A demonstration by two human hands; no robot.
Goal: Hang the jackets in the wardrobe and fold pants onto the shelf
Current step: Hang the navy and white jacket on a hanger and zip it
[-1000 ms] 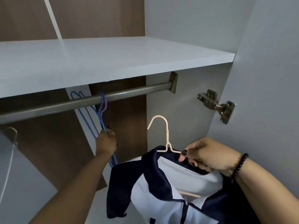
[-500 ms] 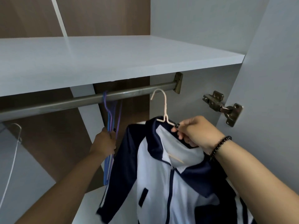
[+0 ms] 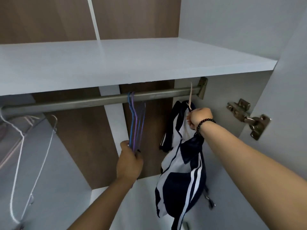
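The right hand (image 3: 200,117) has its fingers clamped on the cream hanger (image 3: 190,97) carrying the navy-and-white jacket (image 3: 181,165), its hook seemingly over the rail (image 3: 99,100) at one o'clock. The left hand (image 3: 128,161) grips the blue hangers (image 3: 135,123), fingers curled.

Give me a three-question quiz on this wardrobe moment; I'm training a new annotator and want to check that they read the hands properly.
1. True or false: the cream hanger carrying the navy and white jacket has its hook at the metal rail.
2. What does the left hand hold?
A. the jacket's sleeve
B. the blue and purple hangers
C. the door hinge
3. Fill in: the right hand grips the jacket's hanger just below its ____.

Key
1. True
2. B
3. hook
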